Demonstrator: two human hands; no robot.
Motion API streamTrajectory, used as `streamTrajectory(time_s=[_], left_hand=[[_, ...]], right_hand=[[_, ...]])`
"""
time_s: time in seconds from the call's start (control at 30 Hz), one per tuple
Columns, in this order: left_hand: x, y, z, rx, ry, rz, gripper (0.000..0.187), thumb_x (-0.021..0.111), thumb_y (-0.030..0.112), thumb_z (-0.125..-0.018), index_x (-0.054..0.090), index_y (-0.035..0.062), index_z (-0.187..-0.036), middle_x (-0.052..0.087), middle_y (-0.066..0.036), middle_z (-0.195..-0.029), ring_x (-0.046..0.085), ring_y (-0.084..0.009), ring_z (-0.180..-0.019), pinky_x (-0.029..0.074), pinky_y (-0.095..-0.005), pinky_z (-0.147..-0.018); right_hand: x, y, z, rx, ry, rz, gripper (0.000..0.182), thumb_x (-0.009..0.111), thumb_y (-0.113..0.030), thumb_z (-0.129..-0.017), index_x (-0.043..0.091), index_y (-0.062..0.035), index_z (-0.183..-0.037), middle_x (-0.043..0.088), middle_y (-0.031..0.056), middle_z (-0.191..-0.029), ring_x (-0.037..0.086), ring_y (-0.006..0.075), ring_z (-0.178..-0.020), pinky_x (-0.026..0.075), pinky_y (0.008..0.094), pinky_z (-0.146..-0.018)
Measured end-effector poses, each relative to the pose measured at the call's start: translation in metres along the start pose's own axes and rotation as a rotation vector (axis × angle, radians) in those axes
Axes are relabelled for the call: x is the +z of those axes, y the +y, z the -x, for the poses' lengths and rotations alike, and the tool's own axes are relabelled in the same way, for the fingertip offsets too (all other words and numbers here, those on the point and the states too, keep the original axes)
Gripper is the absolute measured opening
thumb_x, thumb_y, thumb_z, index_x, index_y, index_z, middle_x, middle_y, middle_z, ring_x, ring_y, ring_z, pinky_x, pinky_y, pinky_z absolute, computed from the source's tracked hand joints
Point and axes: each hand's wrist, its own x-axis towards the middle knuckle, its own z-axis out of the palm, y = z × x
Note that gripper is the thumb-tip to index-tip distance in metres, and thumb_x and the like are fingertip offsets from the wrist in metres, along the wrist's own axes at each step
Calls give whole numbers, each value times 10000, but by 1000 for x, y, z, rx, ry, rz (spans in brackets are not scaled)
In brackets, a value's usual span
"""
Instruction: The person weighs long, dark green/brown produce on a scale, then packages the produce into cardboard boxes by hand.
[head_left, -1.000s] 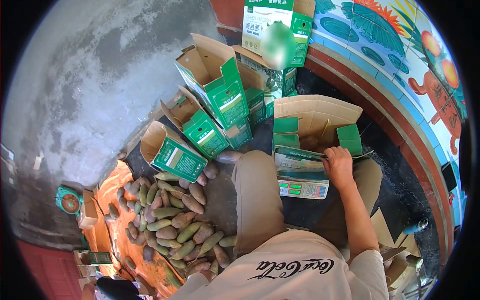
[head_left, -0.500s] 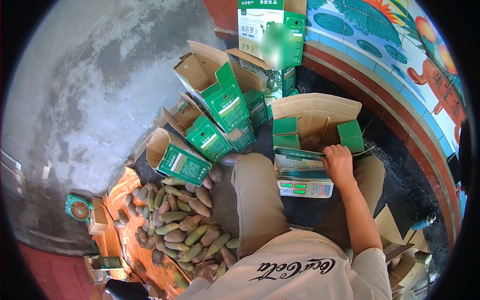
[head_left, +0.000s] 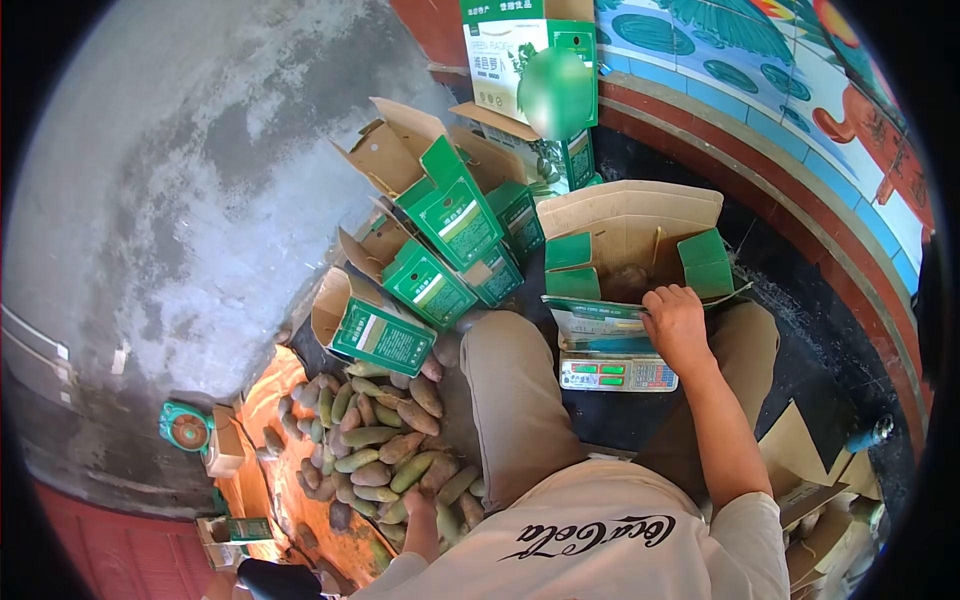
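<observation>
My right hand grips the front flap of an open cardboard box, its fingers curled over the edge. The box has green side flaps and rests on a digital scale with lit green displays. Inside the box a brownish radish shows in part. My left hand reaches down into a pile of green and purplish-brown radishes on the floor at my left. Its fingers touch the radishes but are too small and partly hidden to show whether they grip one.
Several green radish cartons stand open beyond the pile, and more white-and-green cartons are stacked by the painted wall. An orange sheet lies under the radishes. At far left is a teal round device; cardboard lies at right.
My left hand has come forward from beside my body onto the radish pile. My right hand stays on the box flap. The view has shifted slightly.
</observation>
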Motion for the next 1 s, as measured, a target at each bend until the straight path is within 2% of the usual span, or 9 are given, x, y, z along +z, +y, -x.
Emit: streamTrajectory(time_s=[0.2,0.4,0.47,0.57,0.63,0.67,0.73,0.83,1.0], left_hand=[[74,57,29,130,-287,-42,120,522,165,-916,541,109,-812,538,-43,-717,531,-209,-711,443,-389,-729],[165,99,110,323,-647,24,143,547,181,-912,524,91,-804,526,-29,-753,517,-184,-692,437,-348,-687],[193,125,133,479,-871,-72,145,559,190,-914,518,97,-811,521,-21,-778,518,-167,-717,435,-328,-696],[249,163,186,677,-854,7,165,558,213,-923,508,108,-806,496,-14,-787,492,-145,-746,426,-312,-720],[277,194,211,1038,-936,-229,195,509,151,-942,446,92,-767,417,-14,-743,436,-155,-720,397,-323,-734],[294,209,214,762,-1257,63,220,490,136,-948,414,88,-747,380,-19,-729,407,-169,-701,372,-337,-726],[322,218,258,816,-1270,87,245,493,157,-954,400,90,-738,360,-22,-721,391,-179,-700,355,-356,-715],[352,224,311,786,-1520,115,253,496,179,-962,410,84,-744,370,-25,-719,396,-191,-719,358,-368,-730],[390,202,390,696,-1727,128,244,499,189,-961,440,67,-759,498,-72,-773,484,-231,-816,394,-401,-858]], right_hand=[[-3,2,5,-8,-1,-48,227,740,-109,-642,547,-91,-762,559,67,-749,561,259,-759,432,381,-704],[-4,3,8,-14,-14,-56,226,747,-123,-642,561,-101,-770,560,50,-745,568,234,-764,431,366,-714],[-2,4,9,-18,-6,-66,228,748,-125,-641,563,-103,-772,559,49,-744,568,231,-764,430,364,-715],[-2,4,9,-20,-1,-64,214,742,-134,-649,570,-105,-774,560,47,-741,567,229,-765,429,364,-715],[0,5,9,-14,5,-65,197,734,-136,-659,573,-105,-768,561,47,-737,568,229,-764,429,364,-713],[1,5,9,-11,6,-64,188,730,-138,-663,575,-106,-766,562,48,-736,569,229,-763,429,364,-713],[1,4,8,-5,15,-65,175,724,-136,-669,577,-106,-760,563,48,-731,569,230,-761,429,365,-712],[2,5,9,7,29,-91,206,741,-120,-646,579,-95,-769,559,60,-739,561,247,-760,426,375,-712],[2,4,7,-2,45,-86,156,713,-131,-672,582,-103,-752,563,50,-720,571,235,-750,429,366,-709]])
